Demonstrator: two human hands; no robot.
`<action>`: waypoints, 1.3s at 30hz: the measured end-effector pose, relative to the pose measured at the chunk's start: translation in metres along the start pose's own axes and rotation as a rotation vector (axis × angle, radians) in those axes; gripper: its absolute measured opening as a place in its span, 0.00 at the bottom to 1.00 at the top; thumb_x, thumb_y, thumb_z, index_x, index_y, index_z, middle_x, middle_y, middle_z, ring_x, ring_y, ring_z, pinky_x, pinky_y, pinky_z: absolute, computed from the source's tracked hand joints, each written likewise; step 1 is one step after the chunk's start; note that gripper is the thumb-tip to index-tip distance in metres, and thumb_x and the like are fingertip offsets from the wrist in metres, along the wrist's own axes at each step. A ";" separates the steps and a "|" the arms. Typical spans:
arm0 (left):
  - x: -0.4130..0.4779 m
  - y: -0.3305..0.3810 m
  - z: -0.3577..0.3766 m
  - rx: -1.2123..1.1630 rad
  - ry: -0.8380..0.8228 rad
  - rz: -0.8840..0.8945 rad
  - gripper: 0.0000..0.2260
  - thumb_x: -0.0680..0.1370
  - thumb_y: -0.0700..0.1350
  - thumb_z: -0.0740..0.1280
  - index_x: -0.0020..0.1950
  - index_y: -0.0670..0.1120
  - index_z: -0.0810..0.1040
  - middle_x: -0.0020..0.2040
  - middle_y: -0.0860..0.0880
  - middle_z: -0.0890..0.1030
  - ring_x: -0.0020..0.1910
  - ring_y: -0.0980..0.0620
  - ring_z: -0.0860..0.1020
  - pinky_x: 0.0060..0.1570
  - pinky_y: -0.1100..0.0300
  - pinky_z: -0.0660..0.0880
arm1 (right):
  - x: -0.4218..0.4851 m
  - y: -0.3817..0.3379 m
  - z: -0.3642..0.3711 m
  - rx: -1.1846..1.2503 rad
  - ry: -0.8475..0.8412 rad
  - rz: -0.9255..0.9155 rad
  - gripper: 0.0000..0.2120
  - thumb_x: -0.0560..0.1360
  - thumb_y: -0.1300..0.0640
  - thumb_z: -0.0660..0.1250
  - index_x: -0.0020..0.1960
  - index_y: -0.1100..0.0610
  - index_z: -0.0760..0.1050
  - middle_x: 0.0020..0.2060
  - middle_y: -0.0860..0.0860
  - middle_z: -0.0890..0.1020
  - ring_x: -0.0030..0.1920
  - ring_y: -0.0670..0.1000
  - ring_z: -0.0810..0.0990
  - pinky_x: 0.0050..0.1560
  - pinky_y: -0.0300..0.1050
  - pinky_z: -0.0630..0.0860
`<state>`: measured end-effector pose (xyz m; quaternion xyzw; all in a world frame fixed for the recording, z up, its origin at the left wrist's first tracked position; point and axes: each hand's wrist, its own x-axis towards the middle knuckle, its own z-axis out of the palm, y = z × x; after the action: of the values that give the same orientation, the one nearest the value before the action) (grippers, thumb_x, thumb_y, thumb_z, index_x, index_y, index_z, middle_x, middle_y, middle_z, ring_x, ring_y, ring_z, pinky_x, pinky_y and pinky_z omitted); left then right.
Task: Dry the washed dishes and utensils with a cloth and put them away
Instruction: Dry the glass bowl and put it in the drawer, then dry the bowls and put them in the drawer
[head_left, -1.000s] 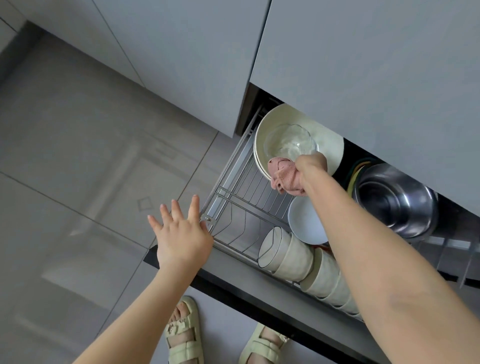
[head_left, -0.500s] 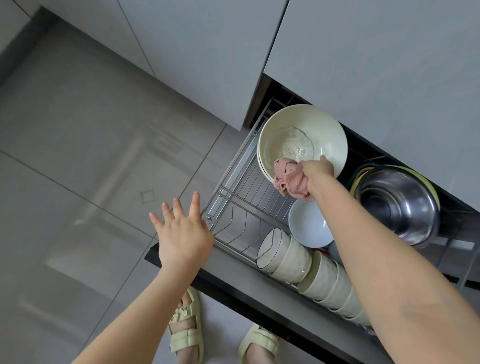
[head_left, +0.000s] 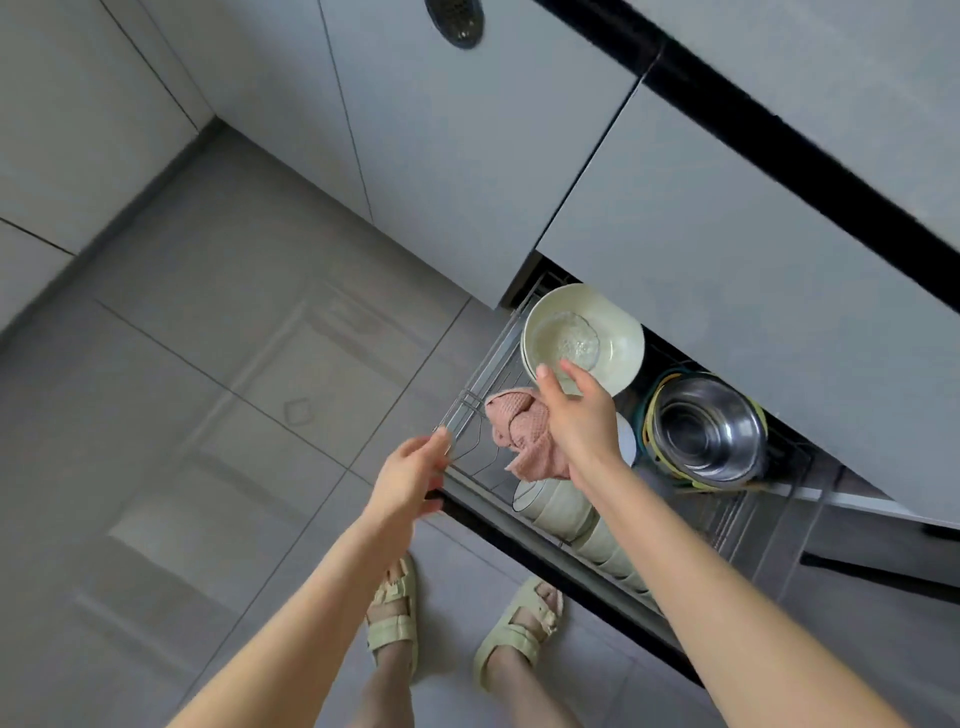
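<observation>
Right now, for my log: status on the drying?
Left hand grips rack corner. Right hand holds cloth. Glass dish in cream bowl. Nothing blocking seen.

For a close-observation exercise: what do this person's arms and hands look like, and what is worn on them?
The left arm and right arm are bare, no sleeves in view. The left hand and right hand wear no gloves; no ring, watch or bracelet shows.

Pulled-out chrome wire rack drawer (head_left: 480, 376) below grey cabinet front. Back left: stacked cream round bowls (head_left: 621, 332). Along front: row of cream bowls on edge (head_left: 558, 506). Right: shiny steel bowl (head_left: 706, 428) nested in coloured rims. Between: white plate (head_left: 627, 436).
</observation>
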<state>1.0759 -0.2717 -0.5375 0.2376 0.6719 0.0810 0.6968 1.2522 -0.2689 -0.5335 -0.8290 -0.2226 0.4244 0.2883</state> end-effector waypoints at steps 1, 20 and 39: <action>-0.021 0.014 -0.011 -0.181 -0.090 -0.074 0.18 0.77 0.58 0.63 0.62 0.49 0.73 0.56 0.47 0.79 0.55 0.47 0.77 0.56 0.49 0.75 | -0.023 -0.019 0.003 0.024 -0.029 -0.005 0.23 0.75 0.41 0.65 0.65 0.51 0.74 0.57 0.50 0.80 0.58 0.49 0.77 0.61 0.47 0.73; -0.286 0.187 -0.343 -0.497 0.231 0.530 0.04 0.77 0.37 0.66 0.45 0.44 0.79 0.36 0.48 0.83 0.32 0.52 0.82 0.32 0.60 0.80 | -0.290 -0.366 0.134 -0.126 -0.735 -0.688 0.07 0.69 0.60 0.74 0.46 0.52 0.80 0.41 0.48 0.84 0.42 0.47 0.82 0.42 0.44 0.79; -0.364 0.250 -0.671 -0.460 0.824 0.677 0.15 0.65 0.44 0.78 0.49 0.51 0.81 0.51 0.53 0.83 0.50 0.56 0.80 0.49 0.61 0.75 | -0.392 -0.644 0.435 -0.259 -1.044 -1.105 0.05 0.72 0.55 0.72 0.38 0.54 0.79 0.34 0.50 0.82 0.39 0.53 0.82 0.38 0.55 0.81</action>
<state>0.4428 -0.0616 -0.0904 0.2306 0.7393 0.5292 0.3467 0.5985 0.0890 -0.0841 -0.3168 -0.7592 0.5256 0.2166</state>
